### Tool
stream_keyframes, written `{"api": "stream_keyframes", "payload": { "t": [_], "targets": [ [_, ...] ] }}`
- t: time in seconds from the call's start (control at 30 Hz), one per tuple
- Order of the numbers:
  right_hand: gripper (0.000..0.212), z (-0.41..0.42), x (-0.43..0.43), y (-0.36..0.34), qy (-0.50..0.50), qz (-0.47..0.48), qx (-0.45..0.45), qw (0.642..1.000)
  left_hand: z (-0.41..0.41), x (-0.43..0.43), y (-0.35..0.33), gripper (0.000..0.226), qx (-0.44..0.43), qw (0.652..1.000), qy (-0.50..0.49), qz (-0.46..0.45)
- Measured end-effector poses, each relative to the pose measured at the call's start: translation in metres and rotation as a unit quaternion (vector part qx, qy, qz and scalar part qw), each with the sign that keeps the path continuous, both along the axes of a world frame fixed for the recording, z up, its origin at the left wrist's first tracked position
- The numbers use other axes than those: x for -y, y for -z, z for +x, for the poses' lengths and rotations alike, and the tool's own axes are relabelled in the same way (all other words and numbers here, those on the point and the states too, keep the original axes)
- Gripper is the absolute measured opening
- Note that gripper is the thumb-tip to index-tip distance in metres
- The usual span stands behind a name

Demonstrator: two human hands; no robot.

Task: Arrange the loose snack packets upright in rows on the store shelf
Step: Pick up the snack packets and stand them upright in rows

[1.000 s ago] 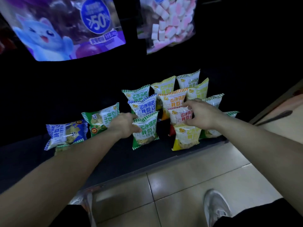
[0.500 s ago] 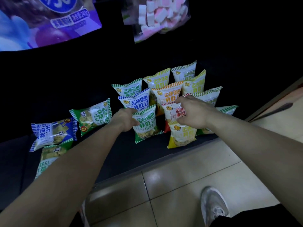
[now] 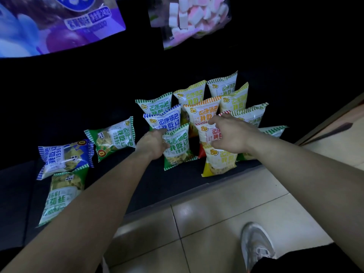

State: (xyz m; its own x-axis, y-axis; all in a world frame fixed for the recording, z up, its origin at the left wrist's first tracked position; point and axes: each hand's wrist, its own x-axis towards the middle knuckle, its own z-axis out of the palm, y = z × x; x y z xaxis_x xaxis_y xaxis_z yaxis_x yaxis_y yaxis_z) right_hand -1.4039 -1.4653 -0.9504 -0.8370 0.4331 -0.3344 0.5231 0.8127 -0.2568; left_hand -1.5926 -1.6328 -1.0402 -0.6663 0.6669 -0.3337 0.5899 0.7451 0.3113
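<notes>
Several snack packets stand upright in rows on the dark shelf (image 3: 173, 186). My left hand (image 3: 152, 143) grips the left edge of the front green packet (image 3: 178, 149), which stands before a blue packet (image 3: 163, 120). My right hand (image 3: 231, 133) curls its thumb and fingers round the red-striped packet (image 3: 206, 133), just behind the front yellow packet (image 3: 218, 163). Three loose packets lie flat to the left: a green one (image 3: 111, 139), a blue one (image 3: 65, 156) and another green one (image 3: 63, 192) near the shelf's front edge.
Above the shelf hang a large purple bag (image 3: 59, 26) and a clear bag of pink and white marshmallows (image 3: 193, 16). Pale floor tiles (image 3: 226, 213) run along the shelf front, with my grey shoe (image 3: 256, 245) on them. The shelf's back is dark.
Both hands stay at the same two packets. My right hand's fingers have spread a little round the red-striped packet. The view has tilted down, showing the third flat packet.
</notes>
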Motion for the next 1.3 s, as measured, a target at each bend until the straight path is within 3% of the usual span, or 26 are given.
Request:
{"api": "stream_keyframes", "payload": {
  "t": [0.2,0.43,0.73,0.93,1.07,1.3],
  "targets": [
    [0.071,-0.007,0.004,0.0,-0.009,0.001,0.007,1.0,0.002,0.005,-0.004,0.063,-0.073,0.997,0.0,-0.005],
    [0.068,-0.026,0.025,-0.004,-0.041,0.01,0.026,0.999,-0.008,0.018,-0.034,0.071,-0.075,0.996,0.035,-0.025],
    [0.068,-0.089,0.094,-0.007,-0.103,0.016,-0.019,0.994,-0.05,0.137,-0.107,0.068,-0.128,0.985,0.068,-0.094],
    [0.071,-0.146,0.154,0.019,-0.12,-0.051,-0.042,0.991,-0.071,0.222,-0.094,0.078,-0.033,0.986,-0.015,-0.161],
    [0.071,-0.19,0.178,0.056,-0.115,-0.097,-0.026,0.988,-0.088,0.24,-0.086,0.07,-0.034,0.99,-0.014,-0.138],
    [0.074,-0.245,0.186,0.131,0.038,-0.109,-0.029,0.993,-0.107,0.278,-0.039,0.076,0.017,0.987,-0.004,-0.158]
  ]
}}
